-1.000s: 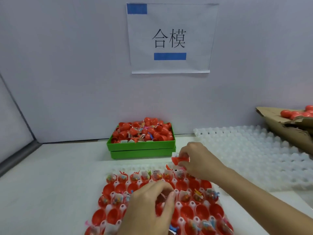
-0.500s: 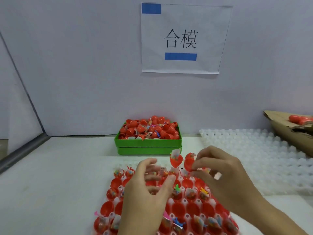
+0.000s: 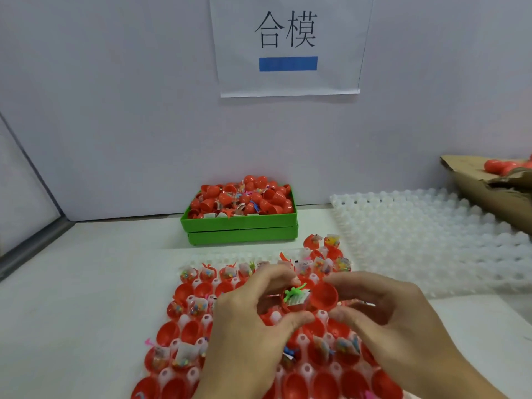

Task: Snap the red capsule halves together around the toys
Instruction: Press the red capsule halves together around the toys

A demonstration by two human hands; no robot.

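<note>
Head view: both hands meet over the middle of a white dimpled tray on the pale worktop. The left hand curls its fingers and thumb round a red capsule half holding a green toy figure and a small clear packet. The right hand pinches the empty red capsule half between curled fingers and thumb, its hollow facing the camera, just beside and touching the filled half; the two halves are not closed together.

The tray below carries rows of open red halves, some empty, others filled with small packets of coloured toys.

Behind it, near the wall, a green bin is heaped with red capsules and toy packets. To the right lies an empty white dimpled tray, and beyond it a cardboard box with red capsules showing at the frame's edge. A paper sign with two black characters and a blue bar hangs on the wall.
</note>
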